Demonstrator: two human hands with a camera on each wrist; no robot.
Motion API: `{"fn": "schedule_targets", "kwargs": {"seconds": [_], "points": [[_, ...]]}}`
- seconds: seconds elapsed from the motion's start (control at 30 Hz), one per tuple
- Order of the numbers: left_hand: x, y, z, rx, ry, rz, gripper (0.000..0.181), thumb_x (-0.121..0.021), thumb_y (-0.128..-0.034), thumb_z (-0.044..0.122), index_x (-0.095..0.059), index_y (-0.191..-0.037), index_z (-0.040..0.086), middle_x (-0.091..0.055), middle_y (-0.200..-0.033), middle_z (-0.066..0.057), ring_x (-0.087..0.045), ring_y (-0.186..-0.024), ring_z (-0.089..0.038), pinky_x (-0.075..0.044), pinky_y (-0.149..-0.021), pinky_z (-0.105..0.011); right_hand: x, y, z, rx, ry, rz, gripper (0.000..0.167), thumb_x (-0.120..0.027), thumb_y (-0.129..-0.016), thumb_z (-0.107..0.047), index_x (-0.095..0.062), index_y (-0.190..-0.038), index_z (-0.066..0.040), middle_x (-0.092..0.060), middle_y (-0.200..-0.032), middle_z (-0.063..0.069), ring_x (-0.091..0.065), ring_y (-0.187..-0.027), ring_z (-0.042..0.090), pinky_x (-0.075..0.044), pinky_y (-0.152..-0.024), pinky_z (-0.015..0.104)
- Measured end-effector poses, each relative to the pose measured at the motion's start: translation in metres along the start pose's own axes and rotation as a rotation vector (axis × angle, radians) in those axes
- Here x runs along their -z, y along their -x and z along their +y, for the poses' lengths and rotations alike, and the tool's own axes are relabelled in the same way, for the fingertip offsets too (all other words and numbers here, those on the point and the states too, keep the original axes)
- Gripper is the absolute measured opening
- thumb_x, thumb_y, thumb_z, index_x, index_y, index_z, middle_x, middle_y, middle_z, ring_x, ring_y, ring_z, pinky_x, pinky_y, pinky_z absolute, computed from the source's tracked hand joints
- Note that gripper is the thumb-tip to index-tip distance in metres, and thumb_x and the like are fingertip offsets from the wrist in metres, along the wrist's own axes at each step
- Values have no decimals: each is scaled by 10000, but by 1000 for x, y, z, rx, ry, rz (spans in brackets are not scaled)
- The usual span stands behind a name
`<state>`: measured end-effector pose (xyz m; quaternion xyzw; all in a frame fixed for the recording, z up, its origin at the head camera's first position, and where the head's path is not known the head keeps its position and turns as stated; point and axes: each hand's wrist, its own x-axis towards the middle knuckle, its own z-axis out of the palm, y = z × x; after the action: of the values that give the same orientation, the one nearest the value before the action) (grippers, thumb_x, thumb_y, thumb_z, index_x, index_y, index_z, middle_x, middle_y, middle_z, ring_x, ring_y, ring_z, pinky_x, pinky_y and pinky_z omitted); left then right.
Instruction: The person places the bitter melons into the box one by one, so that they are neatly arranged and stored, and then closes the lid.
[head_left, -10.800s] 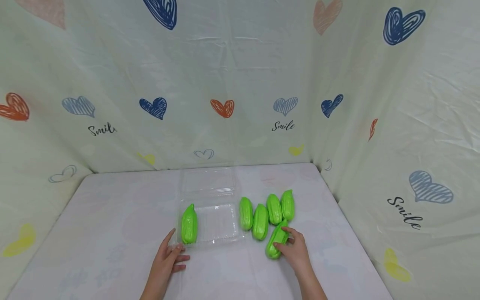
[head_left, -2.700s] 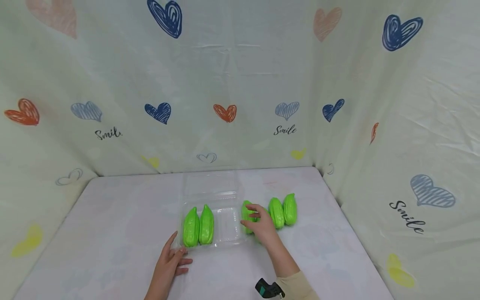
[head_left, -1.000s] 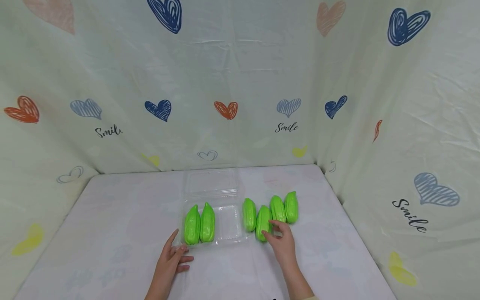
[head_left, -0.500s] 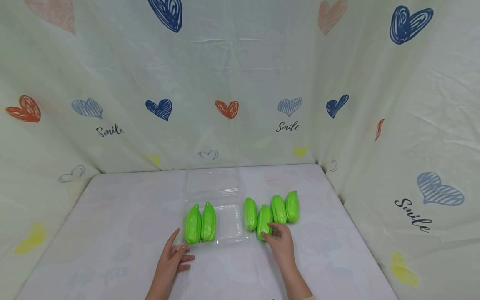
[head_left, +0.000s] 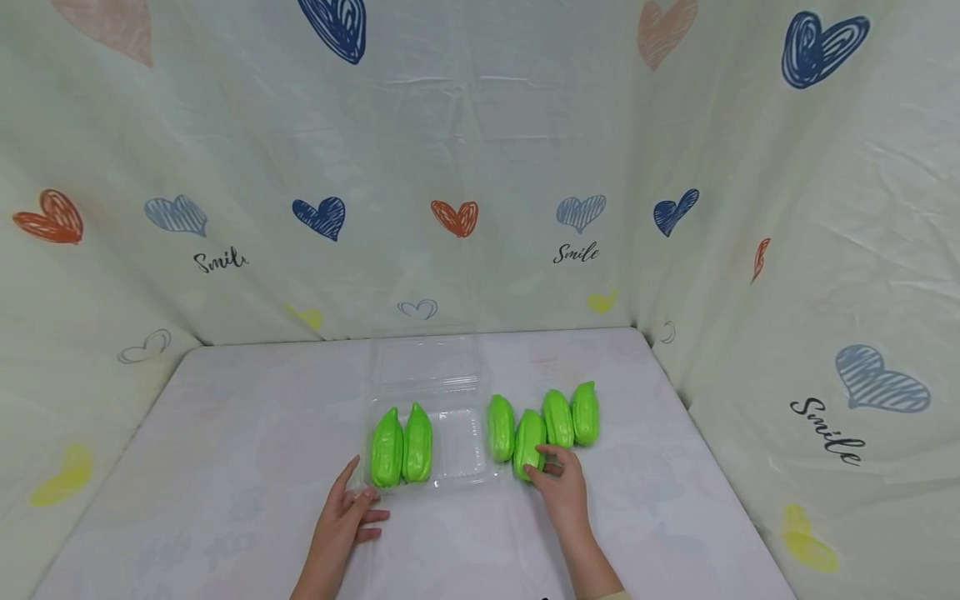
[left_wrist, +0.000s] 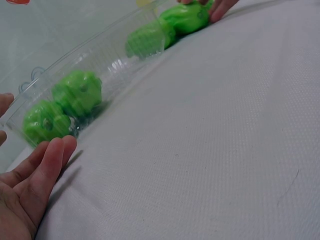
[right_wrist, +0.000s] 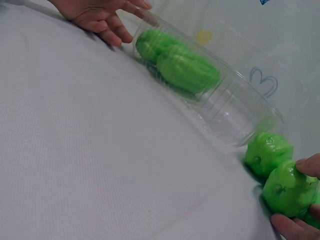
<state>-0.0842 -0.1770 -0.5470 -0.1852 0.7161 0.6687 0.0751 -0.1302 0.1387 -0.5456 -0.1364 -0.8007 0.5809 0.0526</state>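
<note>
In the head view, a clear plastic clamshell box (head_left: 459, 446) lies with its lid folded back. Two bright green, ridged bitter melons (head_left: 386, 448) lie side by side in its left part, pointed ends away from me. My left hand (head_left: 341, 518) rests at the box's front left corner, fingers extended and thumb (left_wrist: 50, 162) beside the front wall. Right of the box, my right hand (head_left: 564, 487) holds a bitter melon (head_left: 528, 442) between thumb and fingers, one on each side, while it lies on the table. The right wrist view shows this melon's blunt stem end (right_wrist: 285, 192).
Another bitter melon (head_left: 500, 427) lies between the held one and the box. Two more melons (head_left: 557, 418) sit behind my right hand. A white cloth covers the table (head_left: 247, 467), and a heart-printed curtain (head_left: 510, 150) hangs behind it and at both sides.
A second bitter melon has gone from the right group into the box. My right hand has come back to the right and now holds another melon. My left hand has stayed at the corner.
</note>
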Motion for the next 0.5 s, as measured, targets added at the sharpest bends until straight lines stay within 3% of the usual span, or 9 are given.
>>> {"fn": "schedule_targets", "kwargs": {"seconds": [0.5], "points": [[0,3,2,-2,5,4,735,-568,-991,367,-149,-1573,205,-601,-1121,-176,-691,-869,-253,-583,-683,-354,1,4,0,-29,-43,-4,360,-740,-812,-15,-631,-1155,0,-496,-1271,207,-555,-1028,333,-539,-719,342]]}}
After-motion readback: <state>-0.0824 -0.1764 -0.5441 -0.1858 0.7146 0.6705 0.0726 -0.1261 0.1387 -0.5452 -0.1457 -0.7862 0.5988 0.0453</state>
